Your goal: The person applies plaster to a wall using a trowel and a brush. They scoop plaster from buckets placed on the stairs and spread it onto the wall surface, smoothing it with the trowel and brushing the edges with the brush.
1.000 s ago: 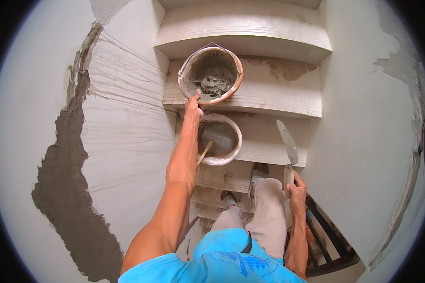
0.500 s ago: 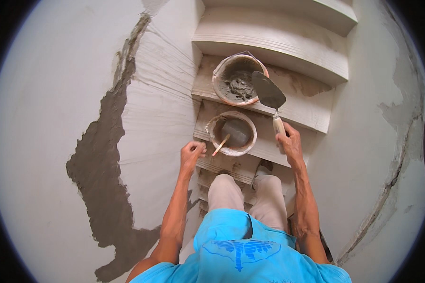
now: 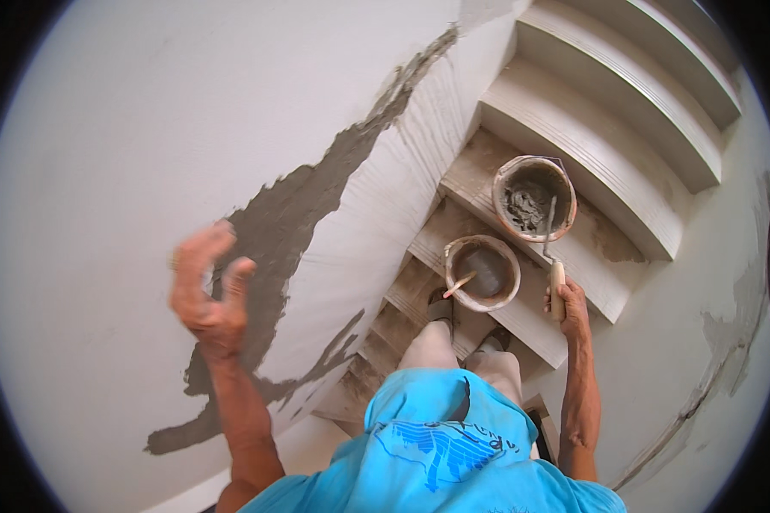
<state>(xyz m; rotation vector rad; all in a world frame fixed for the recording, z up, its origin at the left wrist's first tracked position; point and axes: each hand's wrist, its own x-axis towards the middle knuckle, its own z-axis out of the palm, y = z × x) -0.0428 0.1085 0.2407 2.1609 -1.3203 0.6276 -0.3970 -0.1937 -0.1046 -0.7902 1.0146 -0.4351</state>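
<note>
My left hand (image 3: pixel 210 291) is raised in front of the white wall, thumb and fingers apart and nothing in it. Behind it, a dark grey mortar patch (image 3: pixel 295 201) runs as a ragged diagonal band; whether the hand touches the wall I cannot tell. In my right hand (image 3: pixel 575 306) is a trowel (image 3: pixel 558 286), gripped by its wooden handle. Its blade, turned nearly edge-on, overlaps the far bucket (image 3: pixel 497 197), which holds wet grey mortar (image 3: pixel 524 208). A nearer bucket (image 3: pixel 517 275) contains murky liquid, and a brush with a wooden handle (image 3: pixel 459 285) leans in it.
Both buckets stand on curved, stained stair treads (image 3: pixel 573 137) that climb toward the upper right. My feet (image 3: pixel 441 309) are on the lower steps, close to the near bucket. Along the right wall (image 3: pixel 701 282) runs a rough grey crack (image 3: pixel 689 415).
My view has swung left, so the stairs and buckets appear farther right. My left hand has risen toward the wall patch and opened. The trowel blade has turned from broadside to edge-on.
</note>
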